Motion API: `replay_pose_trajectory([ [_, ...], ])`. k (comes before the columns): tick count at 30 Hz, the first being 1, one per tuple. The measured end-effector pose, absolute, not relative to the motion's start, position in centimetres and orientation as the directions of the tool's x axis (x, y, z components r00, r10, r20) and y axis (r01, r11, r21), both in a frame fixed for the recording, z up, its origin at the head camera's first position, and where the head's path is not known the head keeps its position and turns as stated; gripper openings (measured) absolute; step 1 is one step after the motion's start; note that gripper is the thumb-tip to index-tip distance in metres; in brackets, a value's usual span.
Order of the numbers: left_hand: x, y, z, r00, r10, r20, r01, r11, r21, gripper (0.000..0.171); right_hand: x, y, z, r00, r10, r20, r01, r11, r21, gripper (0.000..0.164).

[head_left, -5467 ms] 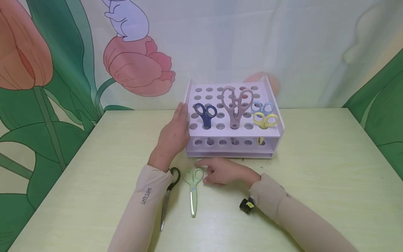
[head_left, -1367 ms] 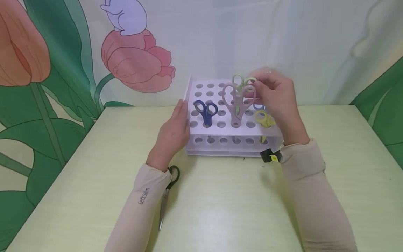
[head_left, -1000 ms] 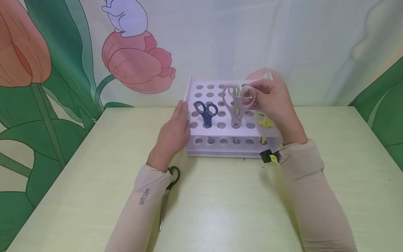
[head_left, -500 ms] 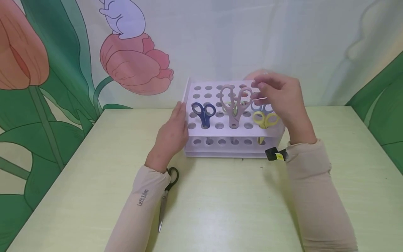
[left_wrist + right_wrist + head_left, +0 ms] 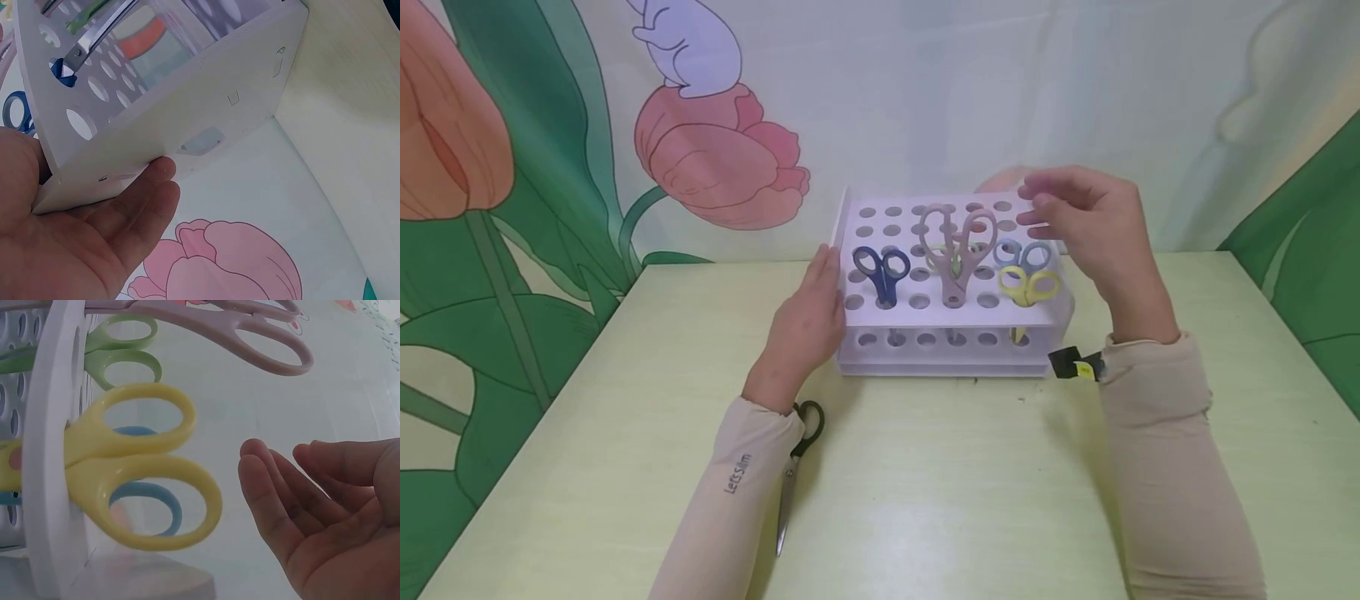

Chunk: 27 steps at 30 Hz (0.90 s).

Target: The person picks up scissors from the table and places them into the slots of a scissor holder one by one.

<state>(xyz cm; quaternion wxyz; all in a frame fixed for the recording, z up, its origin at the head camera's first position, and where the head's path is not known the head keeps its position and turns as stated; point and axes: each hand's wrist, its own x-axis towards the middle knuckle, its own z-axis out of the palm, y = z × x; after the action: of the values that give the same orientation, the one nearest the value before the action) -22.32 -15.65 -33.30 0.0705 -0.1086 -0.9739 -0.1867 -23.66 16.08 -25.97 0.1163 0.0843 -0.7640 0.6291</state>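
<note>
A white rack (image 5: 917,315) with rows of round holes stands on the table. My left hand (image 5: 808,321) rests against its left side; in the left wrist view the fingers (image 5: 147,206) lie straight along that wall. Upright in the holes are dark blue scissors (image 5: 886,283), large mauve scissors (image 5: 955,275), yellow scissors (image 5: 1028,286) and light blue scissors (image 5: 1009,250). Light green scissors (image 5: 128,356) stand behind the mauve pair, partly hidden in the head view. My right hand (image 5: 1090,212) hovers above the rack's back right corner, holding nothing, fingers loosely bent and apart from the scissors.
Black-handled scissors (image 5: 790,479) lie on the pale table (image 5: 925,500) beside the left forearm, whose sleeve covers part of the handle. A printed curtain (image 5: 880,108) hangs close behind the rack.
My right hand picked the light green scissors off the table, lowered them into a hole behind the mauve pair and let go. It has since drawn away rightward. The left hand stays.
</note>
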Motion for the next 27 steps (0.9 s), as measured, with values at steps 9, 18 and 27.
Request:
replay_pose_trajectory([
  [9,-22.3,-15.8,-33.3,-0.965,0.186,0.184,0.242,0.902,0.357,0.057,-23.6,16.7,-26.1,-0.961,-0.059,0.271,-0.275,0.339,-0.9,0.037],
  [18,-22.5,-15.7,-33.4,-0.968,0.182,0.171,0.233,0.903,0.36,0.058,-23.7,17.7,-26.2,-0.957,-0.226,0.18,-0.276,0.534,-0.799,0.061],
  [27,-22.5,-15.8,-33.4,-0.967,0.19,0.173,0.241,0.902,0.357,0.057,-24.2,18.8,-27.8,-0.934,-0.344,0.09,-0.3,0.624,-0.722,0.116],
])
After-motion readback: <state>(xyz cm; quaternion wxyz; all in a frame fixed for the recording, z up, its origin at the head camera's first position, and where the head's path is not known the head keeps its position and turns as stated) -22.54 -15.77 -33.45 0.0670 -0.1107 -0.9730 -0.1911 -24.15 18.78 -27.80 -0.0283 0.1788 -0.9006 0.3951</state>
